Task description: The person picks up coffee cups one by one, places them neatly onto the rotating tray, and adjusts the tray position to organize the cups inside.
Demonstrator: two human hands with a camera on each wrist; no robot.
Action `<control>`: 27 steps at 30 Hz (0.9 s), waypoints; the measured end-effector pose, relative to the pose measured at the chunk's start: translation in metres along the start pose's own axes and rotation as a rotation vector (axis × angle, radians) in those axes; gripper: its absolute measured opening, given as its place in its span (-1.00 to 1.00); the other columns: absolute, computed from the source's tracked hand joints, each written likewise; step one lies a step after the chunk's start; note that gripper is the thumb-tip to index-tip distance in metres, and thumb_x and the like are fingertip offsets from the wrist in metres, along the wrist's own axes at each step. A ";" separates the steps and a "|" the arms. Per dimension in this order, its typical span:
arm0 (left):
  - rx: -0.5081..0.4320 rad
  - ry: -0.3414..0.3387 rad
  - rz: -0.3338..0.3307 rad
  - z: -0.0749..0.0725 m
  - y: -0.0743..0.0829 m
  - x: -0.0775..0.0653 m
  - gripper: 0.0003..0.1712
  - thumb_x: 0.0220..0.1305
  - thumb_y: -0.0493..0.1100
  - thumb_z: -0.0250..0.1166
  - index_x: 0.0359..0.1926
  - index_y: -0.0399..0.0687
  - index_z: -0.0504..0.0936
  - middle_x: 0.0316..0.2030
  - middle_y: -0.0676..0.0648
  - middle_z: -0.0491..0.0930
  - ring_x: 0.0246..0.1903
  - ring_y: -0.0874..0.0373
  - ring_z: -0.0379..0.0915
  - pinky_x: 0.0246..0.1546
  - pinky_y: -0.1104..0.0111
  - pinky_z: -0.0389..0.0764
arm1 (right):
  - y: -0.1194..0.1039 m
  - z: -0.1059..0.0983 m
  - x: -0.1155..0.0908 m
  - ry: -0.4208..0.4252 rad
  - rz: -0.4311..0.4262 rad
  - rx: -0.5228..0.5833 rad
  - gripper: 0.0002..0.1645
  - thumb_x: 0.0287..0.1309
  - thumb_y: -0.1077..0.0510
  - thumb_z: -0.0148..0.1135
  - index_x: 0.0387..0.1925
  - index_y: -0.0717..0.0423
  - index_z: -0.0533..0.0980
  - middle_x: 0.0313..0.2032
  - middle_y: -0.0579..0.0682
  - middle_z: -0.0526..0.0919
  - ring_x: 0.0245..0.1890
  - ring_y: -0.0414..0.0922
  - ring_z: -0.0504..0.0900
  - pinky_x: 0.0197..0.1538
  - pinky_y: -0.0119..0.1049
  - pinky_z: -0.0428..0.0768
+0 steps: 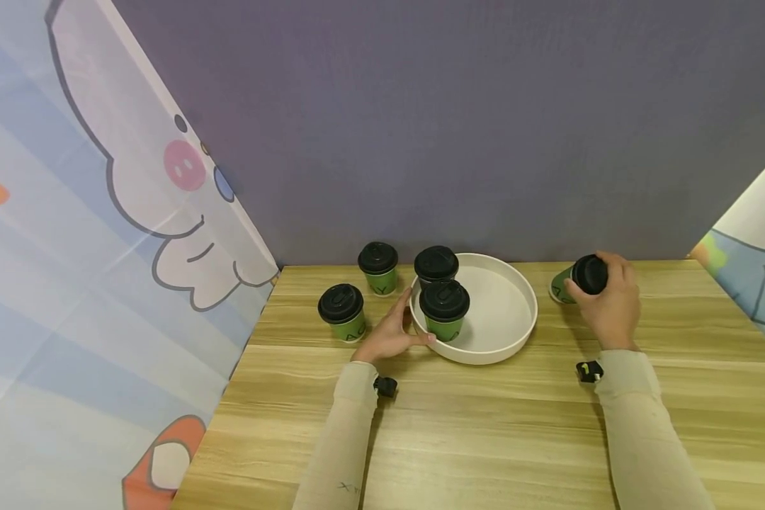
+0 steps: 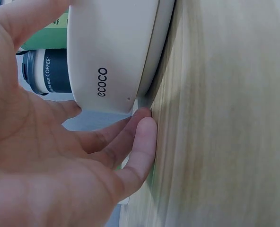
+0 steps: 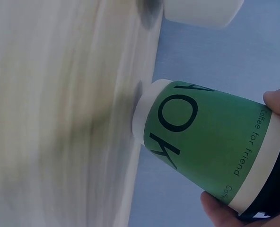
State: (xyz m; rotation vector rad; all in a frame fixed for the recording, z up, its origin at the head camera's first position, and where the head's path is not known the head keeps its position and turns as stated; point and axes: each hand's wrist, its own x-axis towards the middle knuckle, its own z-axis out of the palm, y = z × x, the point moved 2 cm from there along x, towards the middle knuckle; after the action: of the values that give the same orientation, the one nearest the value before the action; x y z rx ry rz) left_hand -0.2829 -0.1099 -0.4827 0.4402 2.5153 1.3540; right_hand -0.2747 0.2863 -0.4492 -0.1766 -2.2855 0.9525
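My right hand (image 1: 614, 304) grips a green paper coffee cup (image 3: 201, 137) around its black lid. The cup leans to one side, its base close over the table, right of the round white tray (image 1: 500, 340). My left hand (image 1: 389, 336) rests against the tray's left outer wall, thumb and fingers spread along it. In the tray, by that hand, stand two lidded cups: a front cup (image 1: 445, 312) and a back cup (image 1: 436, 262), partly hidden by the front one. The left wrist view shows a dark sleeve (image 2: 57, 71) on one of them.
Two more lidded green cups, a nearer cup (image 1: 343, 312) and a farther cup (image 1: 379, 268), stand upright left of the tray. Behind the wooden table (image 1: 484, 439) rises a grey panel (image 1: 459, 134). A cartoon-printed sheet (image 1: 102, 234) hangs along the left side.
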 end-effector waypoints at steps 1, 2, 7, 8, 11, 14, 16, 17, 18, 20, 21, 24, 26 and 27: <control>0.002 0.001 -0.002 0.000 0.000 0.000 0.41 0.10 0.16 0.57 0.67 0.15 -0.25 0.59 -0.10 0.11 0.53 -0.01 0.17 0.54 -0.01 0.17 | 0.000 0.000 0.000 0.000 -0.002 0.002 -0.16 0.12 0.19 0.49 0.41 0.12 0.37 0.39 0.31 0.34 0.24 0.45 0.41 0.18 0.45 0.38; 0.003 0.000 -0.003 -0.001 -0.001 -0.001 0.40 0.10 0.17 0.56 0.67 0.16 -0.25 0.60 -0.09 0.10 0.54 -0.01 0.13 0.54 -0.02 0.15 | -0.001 0.000 0.000 0.000 -0.003 0.004 -0.16 0.12 0.18 0.49 0.41 0.12 0.37 0.40 0.31 0.34 0.25 0.45 0.41 0.18 0.45 0.38; -0.013 -0.011 0.007 -0.002 -0.002 0.000 0.36 0.15 0.15 0.53 0.67 0.23 -0.26 0.63 -0.04 0.01 0.58 0.02 0.01 0.58 0.00 0.06 | -0.008 -0.003 0.001 0.008 0.007 0.024 -0.13 0.13 0.14 0.49 0.45 0.04 0.35 0.43 0.25 0.32 0.30 0.40 0.40 0.20 0.44 0.36; -0.020 -0.014 0.011 -0.002 -0.002 0.000 0.35 0.16 0.14 0.53 0.67 0.22 -0.27 0.63 -0.04 0.01 0.58 0.02 0.02 0.58 0.01 0.06 | -0.010 -0.004 0.002 0.016 0.006 0.030 -0.12 0.12 0.14 0.49 0.45 0.03 0.35 0.43 0.25 0.32 0.31 0.39 0.39 0.21 0.43 0.36; -0.032 -0.019 0.017 -0.002 -0.002 0.001 0.32 0.19 0.10 0.52 0.67 0.22 -0.26 0.61 -0.07 0.06 0.57 0.03 0.07 0.58 0.07 0.09 | -0.022 -0.009 0.004 0.050 0.013 0.060 -0.08 0.09 0.12 0.52 0.47 -0.01 0.33 0.42 0.25 0.31 0.34 0.34 0.38 0.26 0.40 0.37; -0.035 -0.021 0.017 -0.003 -0.002 0.001 0.31 0.21 0.09 0.50 0.67 0.20 -0.26 0.58 -0.09 0.15 0.54 0.04 0.15 0.56 0.09 0.14 | -0.035 -0.013 0.004 0.098 0.021 0.101 -0.02 0.04 0.10 0.55 0.48 -0.01 0.31 0.40 0.23 0.31 0.34 0.28 0.39 0.32 0.31 0.37; -0.033 -0.019 0.018 -0.003 -0.001 0.000 0.29 0.23 0.08 0.49 0.67 0.20 -0.25 0.55 -0.12 0.22 0.52 0.03 0.20 0.55 0.09 0.17 | -0.045 -0.015 0.003 0.120 0.008 0.132 0.00 0.00 0.09 0.57 0.47 0.02 0.31 0.37 0.26 0.33 0.33 0.26 0.39 0.36 0.25 0.37; -0.033 -0.019 0.020 -0.003 0.000 -0.001 0.28 0.24 0.08 0.48 0.67 0.19 -0.26 0.54 -0.12 0.24 0.51 0.03 0.21 0.55 0.09 0.18 | -0.049 -0.016 0.002 0.126 -0.007 0.142 0.00 -0.02 0.10 0.57 0.46 0.04 0.32 0.36 0.28 0.33 0.33 0.25 0.39 0.37 0.23 0.36; -0.035 -0.019 0.022 -0.003 0.000 -0.001 0.27 0.25 0.07 0.47 0.67 0.18 -0.25 0.53 -0.14 0.27 0.50 0.02 0.23 0.54 0.08 0.19 | -0.054 -0.017 0.002 0.129 -0.021 0.149 0.00 -0.04 0.10 0.58 0.44 0.06 0.34 0.34 0.30 0.35 0.32 0.25 0.39 0.37 0.21 0.36; -0.041 -0.020 0.025 -0.003 0.001 -0.002 0.24 0.28 0.05 0.45 0.67 0.15 -0.25 0.49 -0.17 0.32 0.48 -0.01 0.27 0.53 0.07 0.22 | -0.062 -0.017 0.000 0.123 -0.050 0.164 -0.01 -0.06 0.12 0.58 0.43 0.10 0.36 0.31 0.35 0.37 0.29 0.27 0.39 0.35 0.22 0.36; -0.043 -0.021 0.026 -0.003 0.001 -0.002 0.23 0.29 0.05 0.44 0.67 0.14 -0.25 0.47 -0.19 0.35 0.47 -0.02 0.29 0.52 0.06 0.24 | -0.066 -0.017 -0.001 0.118 -0.062 0.171 -0.01 -0.06 0.12 0.58 0.42 0.11 0.36 0.29 0.37 0.38 0.27 0.28 0.40 0.32 0.23 0.36; -0.052 -0.025 0.021 -0.003 0.000 -0.002 0.20 0.32 0.04 0.41 0.67 0.15 -0.24 0.43 -0.21 0.40 0.43 -0.06 0.35 0.48 0.04 0.29 | -0.077 -0.016 -0.003 0.093 -0.076 0.199 0.00 -0.08 0.13 0.59 0.43 0.14 0.36 0.28 0.38 0.43 0.25 0.27 0.43 0.28 0.23 0.38; -0.057 -0.027 0.018 -0.004 -0.001 -0.002 0.18 0.34 0.03 0.40 0.67 0.18 -0.25 0.42 -0.21 0.40 0.41 -0.07 0.37 0.47 0.02 0.32 | -0.083 -0.015 -0.005 0.061 -0.084 0.220 0.02 -0.08 0.14 0.60 0.43 0.18 0.35 0.28 0.37 0.44 0.24 0.27 0.44 0.26 0.22 0.38; -0.056 -0.026 0.017 -0.004 -0.002 -0.002 0.17 0.35 0.03 0.39 0.67 0.18 -0.24 0.43 -0.21 0.40 0.40 -0.08 0.38 0.46 0.01 0.32 | -0.086 -0.015 -0.005 0.040 -0.092 0.229 0.02 -0.08 0.15 0.61 0.43 0.20 0.34 0.29 0.37 0.45 0.25 0.27 0.44 0.26 0.21 0.38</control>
State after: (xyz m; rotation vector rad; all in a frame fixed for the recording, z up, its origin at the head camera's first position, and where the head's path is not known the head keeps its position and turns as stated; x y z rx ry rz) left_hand -0.2832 -0.1148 -0.4819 0.4656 2.4515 1.4113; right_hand -0.2512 0.2301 -0.3859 0.0075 -2.1094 1.1413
